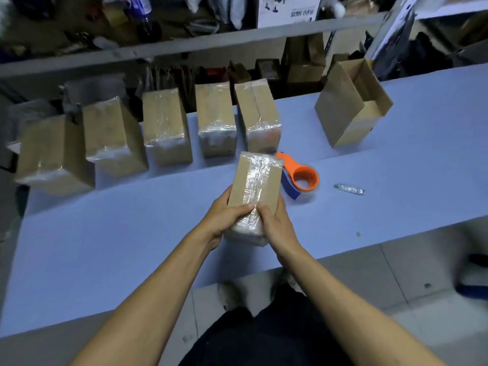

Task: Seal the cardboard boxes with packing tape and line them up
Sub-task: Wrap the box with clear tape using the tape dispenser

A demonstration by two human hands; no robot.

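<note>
A small taped cardboard box (254, 180) stands in the middle of the blue table (132, 233). My left hand (227, 215) grips its near left side with the thumb on the tape strip. My right hand (274, 220) grips its near right side, its thumb on top as well. Behind it several sealed boxes stand in a row, from the leftmost (52, 154) to the rightmost (258, 117). An orange and blue tape dispenser (301, 175) lies just right of the held box.
An open, unsealed cardboard box (351, 101) stands at the back right of the table. A small silver knife (348, 189) lies right of the dispenser. Cluttered shelves (184, 43) rise behind the table. My legs and shoes show below the table's near edge.
</note>
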